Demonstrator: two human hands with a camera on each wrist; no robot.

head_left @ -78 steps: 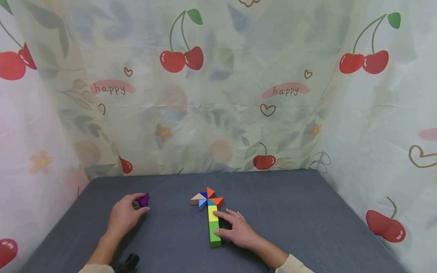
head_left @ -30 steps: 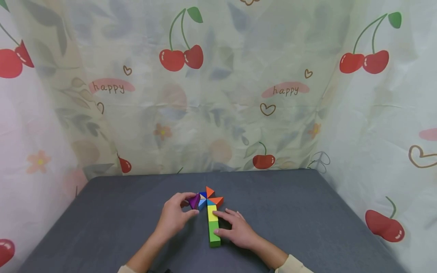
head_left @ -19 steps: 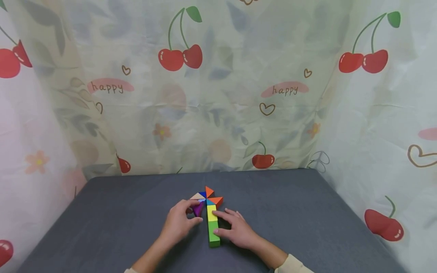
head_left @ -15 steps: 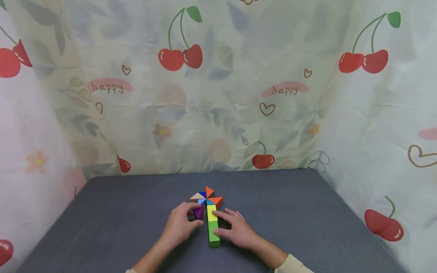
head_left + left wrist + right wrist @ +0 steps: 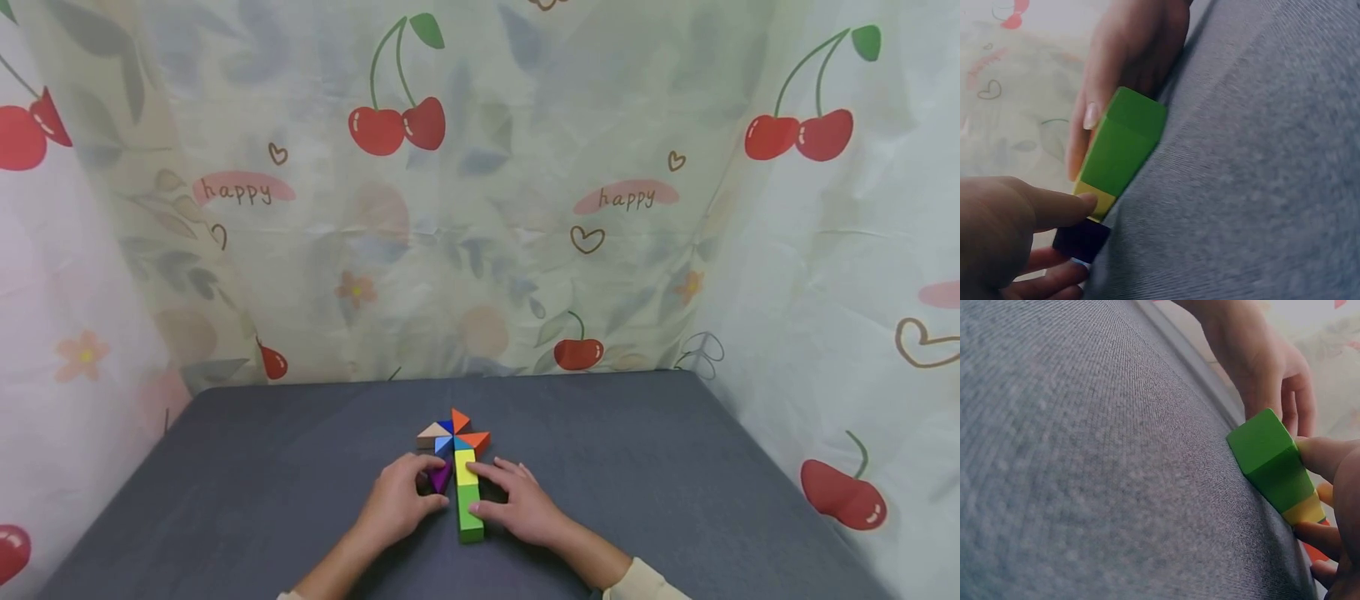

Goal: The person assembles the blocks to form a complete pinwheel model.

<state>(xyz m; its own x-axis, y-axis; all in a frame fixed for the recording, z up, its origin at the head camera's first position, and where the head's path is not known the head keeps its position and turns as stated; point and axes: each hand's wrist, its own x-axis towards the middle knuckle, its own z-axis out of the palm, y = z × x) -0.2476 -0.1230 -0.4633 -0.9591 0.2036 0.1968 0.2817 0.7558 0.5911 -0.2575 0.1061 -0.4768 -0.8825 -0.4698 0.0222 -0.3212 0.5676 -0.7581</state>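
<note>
Between the thumb and fingers of my left hand is a purple triangular block. It is low over the table, just left of a yellow block, and looks nearly black in the left wrist view. My right hand lies to the right of the column, a fingertip touching the yellow block and the thumb against the green block in front of it. At the column's far end, triangular blocks fan out like a pinwheel: orange, beige, dark blue, light blue and teal.
Under the blocks is a dark grey cloth-covered table. A patterned curtain with cherries and hearts rises behind its far edge and along both sides.
My left hand has carried the purple block from the left side of the table to the pinwheel, then nearer to me, beside the yellow block. The right hand has stayed in place.
</note>
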